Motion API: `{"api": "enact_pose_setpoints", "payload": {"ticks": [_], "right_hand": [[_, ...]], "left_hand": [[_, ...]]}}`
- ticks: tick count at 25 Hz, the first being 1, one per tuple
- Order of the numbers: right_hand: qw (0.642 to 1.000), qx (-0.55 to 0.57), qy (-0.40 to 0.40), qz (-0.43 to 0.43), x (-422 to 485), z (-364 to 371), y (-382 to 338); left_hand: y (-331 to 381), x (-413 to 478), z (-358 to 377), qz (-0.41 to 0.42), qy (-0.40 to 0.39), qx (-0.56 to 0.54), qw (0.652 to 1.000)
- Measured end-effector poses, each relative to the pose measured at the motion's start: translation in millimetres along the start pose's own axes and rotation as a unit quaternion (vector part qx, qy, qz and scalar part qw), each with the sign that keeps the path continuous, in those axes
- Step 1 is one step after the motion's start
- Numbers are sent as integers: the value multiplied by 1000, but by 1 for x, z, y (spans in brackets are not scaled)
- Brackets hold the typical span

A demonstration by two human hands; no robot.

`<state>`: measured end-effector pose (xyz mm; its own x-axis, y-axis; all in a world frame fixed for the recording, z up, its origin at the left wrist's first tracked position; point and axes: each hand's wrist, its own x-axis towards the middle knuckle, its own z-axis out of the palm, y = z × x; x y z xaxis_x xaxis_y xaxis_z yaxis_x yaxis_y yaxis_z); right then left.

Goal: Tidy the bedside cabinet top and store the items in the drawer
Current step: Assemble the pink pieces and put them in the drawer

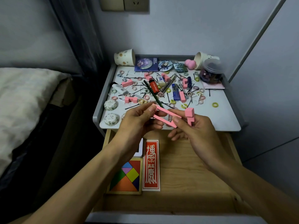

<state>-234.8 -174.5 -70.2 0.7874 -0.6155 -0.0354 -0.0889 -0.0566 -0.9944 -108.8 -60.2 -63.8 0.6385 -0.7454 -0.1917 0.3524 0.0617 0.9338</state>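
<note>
In the open drawer [186, 175] lie a tangram [125, 177] and a red card [151, 165]

Holding a pink rectangular frame [163, 116] in both hands above the front edge of the grey cabinet top [223, 115]: pinched at its far corner by the left hand [139, 122], at its near end by the right hand [196, 132]. Also gripped in the right hand, a stepped pink block [189, 116]. Below, open wooden drawer [191, 175] with a tangram puzzle [125, 177] and a red printed packet [151, 165] side by side. Strewn over the top: hairpins [132, 107], small rings [215, 104], red lighter [154, 86], blue lighter [175, 94], lidded plastic jar [210, 73].
</note>
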Motion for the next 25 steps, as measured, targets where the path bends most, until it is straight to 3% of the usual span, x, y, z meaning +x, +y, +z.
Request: {"api": "enact_pose_setpoints", "payload": {"ticks": [4, 9, 17, 21, 25], "right_hand": [[1000, -9, -2, -2, 2, -2, -1], [999, -21, -26, 7, 3, -7, -4], [997, -55, -43, 27, 2, -7, -1], [997, -72, 13, 38, 3, -8, -4], [994, 5, 49, 101, 8, -16, -6]], "left_hand": [[1, 1, -1, -11, -9, -9, 1000], [8, 2, -9, 14, 23, 131, 991], [9, -1, -6, 9, 14, 164, 986], [8, 1, -8, 4, 28, 162, 986], [6, 0, -7, -9, 33, 159, 987]]}}
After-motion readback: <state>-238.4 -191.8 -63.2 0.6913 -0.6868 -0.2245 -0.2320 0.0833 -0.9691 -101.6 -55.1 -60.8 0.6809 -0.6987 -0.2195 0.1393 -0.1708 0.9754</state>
